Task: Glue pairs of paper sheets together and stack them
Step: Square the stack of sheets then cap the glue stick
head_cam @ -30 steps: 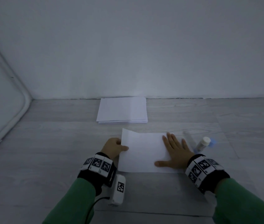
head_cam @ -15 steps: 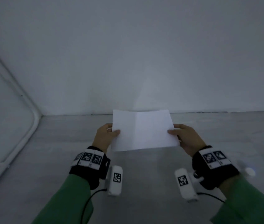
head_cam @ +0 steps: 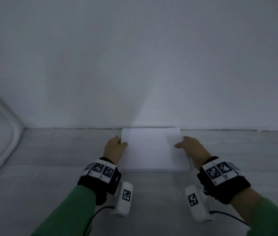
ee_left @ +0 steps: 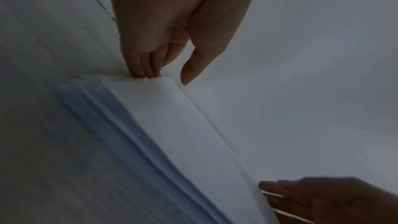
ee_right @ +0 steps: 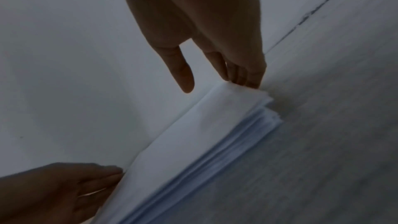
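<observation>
Clearly light and floppy, the glued sheet (head_cam: pixel 149 147) seems to hang from both side edges, left hand (head_cam: pixel 114 149) and right hand (head_cam: pixel 191 149) fingers pinching it over the stack (ee_right: pixel 226 151).

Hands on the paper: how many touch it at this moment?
2. The left hand holds the left edge of the top sheet; the right hand holds its right edge, over the paper stack.

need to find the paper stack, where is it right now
In the head view the paper stack lies on the floor centre frame, its far edge against the wall, between the left hand and right hand.
</observation>
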`<state>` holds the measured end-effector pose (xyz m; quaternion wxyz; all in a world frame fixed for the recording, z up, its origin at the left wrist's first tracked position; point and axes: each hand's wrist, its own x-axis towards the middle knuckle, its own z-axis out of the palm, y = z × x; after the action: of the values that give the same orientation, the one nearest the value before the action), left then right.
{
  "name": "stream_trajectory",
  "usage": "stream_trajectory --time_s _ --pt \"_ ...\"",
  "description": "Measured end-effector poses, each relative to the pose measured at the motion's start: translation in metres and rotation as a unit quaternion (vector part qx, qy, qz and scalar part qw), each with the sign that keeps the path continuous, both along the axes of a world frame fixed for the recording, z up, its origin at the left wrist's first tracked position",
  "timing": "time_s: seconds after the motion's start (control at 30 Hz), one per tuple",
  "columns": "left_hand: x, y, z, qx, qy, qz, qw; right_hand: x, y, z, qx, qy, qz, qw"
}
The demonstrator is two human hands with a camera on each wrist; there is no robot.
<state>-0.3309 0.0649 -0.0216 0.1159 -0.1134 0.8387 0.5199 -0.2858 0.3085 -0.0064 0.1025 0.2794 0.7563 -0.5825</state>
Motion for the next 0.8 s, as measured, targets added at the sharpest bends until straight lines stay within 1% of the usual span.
stream_trajectory --time_s 0.07,0.17,0.3,0.37,0.47,0.53,0.6,0.67,0.73,0.8 --pt "-0.006 0.006 0.000 0.016 -0.007 0.010 1.000 -0.001 -0.002 0.003 -0.018 0.005 0.006 1.000" --pt "-0.019 0.002 0.007 0.056 -0.054 0.043 0.996 -0.001 -0.001 0.002 -0.027 0.012 -0.033 0.999" --pt "-0.015 0.001 0.021 0.065 -0.122 0.015 0.990 0.012 0.001 0.003 -0.034 -0.001 -0.033 0.999" --pt "-0.003 0.003 0.019 0.058 -0.127 -0.003 0.990 0.025 0.000 0.005 -0.037 0.000 -0.016 0.999" --pt "0.029 0.003 0.015 0.071 -0.099 0.011 0.992 0.055 -0.004 0.004 -0.046 -0.001 0.001 0.999" --pt "0.057 -0.002 0.015 0.115 -0.108 0.038 0.987 0.080 -0.008 0.005 -0.051 0.011 0.003 0.999" --pt "0.088 -0.008 0.014 0.181 -0.135 0.053 0.973 0.107 -0.008 0.002 -0.054 0.020 0.006 0.998" --pt "0.121 -0.012 0.014 0.241 -0.139 0.032 0.960 0.137 -0.005 -0.003 -0.066 0.026 0.007 0.997" --pt "0.154 -0.013 0.015 0.274 -0.103 -0.003 0.956 0.164 -0.001 -0.010 -0.084 0.034 -0.006 0.996" --pt "0.179 -0.015 0.017 0.301 -0.059 -0.028 0.951 0.184 0.004 -0.015 -0.089 0.057 -0.050 0.993"
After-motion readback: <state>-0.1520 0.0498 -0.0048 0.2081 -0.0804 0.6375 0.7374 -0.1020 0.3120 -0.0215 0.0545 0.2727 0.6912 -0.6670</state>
